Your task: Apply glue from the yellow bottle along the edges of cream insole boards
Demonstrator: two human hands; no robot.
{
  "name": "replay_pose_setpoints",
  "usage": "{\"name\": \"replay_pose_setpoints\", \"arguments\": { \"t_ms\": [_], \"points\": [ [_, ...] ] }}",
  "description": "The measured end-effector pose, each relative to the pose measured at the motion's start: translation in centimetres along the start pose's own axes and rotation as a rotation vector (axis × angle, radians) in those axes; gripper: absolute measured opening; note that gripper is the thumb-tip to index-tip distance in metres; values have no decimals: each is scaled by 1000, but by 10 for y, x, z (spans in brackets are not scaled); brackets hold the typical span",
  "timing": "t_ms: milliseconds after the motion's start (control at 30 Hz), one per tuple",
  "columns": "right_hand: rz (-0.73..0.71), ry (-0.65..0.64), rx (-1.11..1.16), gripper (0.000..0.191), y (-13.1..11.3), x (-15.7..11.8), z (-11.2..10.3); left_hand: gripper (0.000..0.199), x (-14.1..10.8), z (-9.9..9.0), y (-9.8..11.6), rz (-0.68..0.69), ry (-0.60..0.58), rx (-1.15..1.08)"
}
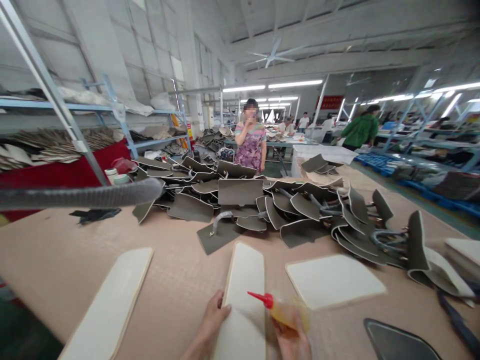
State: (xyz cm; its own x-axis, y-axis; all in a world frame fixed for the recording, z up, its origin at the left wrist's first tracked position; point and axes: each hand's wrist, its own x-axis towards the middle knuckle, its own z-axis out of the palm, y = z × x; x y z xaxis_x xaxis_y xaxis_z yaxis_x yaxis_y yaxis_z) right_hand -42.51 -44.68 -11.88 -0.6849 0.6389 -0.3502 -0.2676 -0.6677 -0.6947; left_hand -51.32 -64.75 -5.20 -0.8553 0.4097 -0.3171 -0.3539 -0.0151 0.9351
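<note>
My right hand is closed round a glue bottle with a yellowish see-through body and a red pointed nozzle. The bottle is tilted, its tip pointing left above a long white panel in front of me. At that panel's left edge is my left hand, the thumb on top and the fingers curled at the side. A second long white panel lies to the left. On the right rests a wider white panel, and a dark panel with a pale edge sits nearer me.
A heap of dark grey-brown bag pieces with handles spreads across the table's far side. A ribbed grey hose juts in from the left. Shelves stand behind it. One person stands beyond the heap; others are farther back.
</note>
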Motion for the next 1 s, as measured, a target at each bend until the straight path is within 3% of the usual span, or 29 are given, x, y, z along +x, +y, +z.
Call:
{"name": "replay_pose_setpoints", "arguments": {
  "t_ms": [100, 233, 333, 467, 667, 733, 900, 1000],
  "points": [
    [-5, 7, 50, 57, -41, -12, 29, 48, -21, -8, 33, 27, -111, -115],
    [-299, -83, -115, 52, -98, -32, 84, 53, -55, -37, 74, -17, -275, -295],
    [-423, -167, -181, 61, -120, -47, 118, 54, -80, -60, 92, -23, -377, -395],
    [-481, -211, -283, 65, -113, -78, 133, 53, -100, -86, 102, 10, -427, -478],
    [-405, -326, -493, 77, -64, -149, 112, 55, -115, -123, 115, 31, -369, -498],
    [-440, -304, -484, 77, -66, -161, 124, 54, -126, -133, 120, 34, -383, -477],
    [-647, -189, -291, 73, -106, -159, 188, 50, -158, -142, 132, 46, -437, -441],
    [-667, -224, -419, 73, -101, -175, 194, 51, -169, -144, 138, 82, -431, -465]
  ]
}}
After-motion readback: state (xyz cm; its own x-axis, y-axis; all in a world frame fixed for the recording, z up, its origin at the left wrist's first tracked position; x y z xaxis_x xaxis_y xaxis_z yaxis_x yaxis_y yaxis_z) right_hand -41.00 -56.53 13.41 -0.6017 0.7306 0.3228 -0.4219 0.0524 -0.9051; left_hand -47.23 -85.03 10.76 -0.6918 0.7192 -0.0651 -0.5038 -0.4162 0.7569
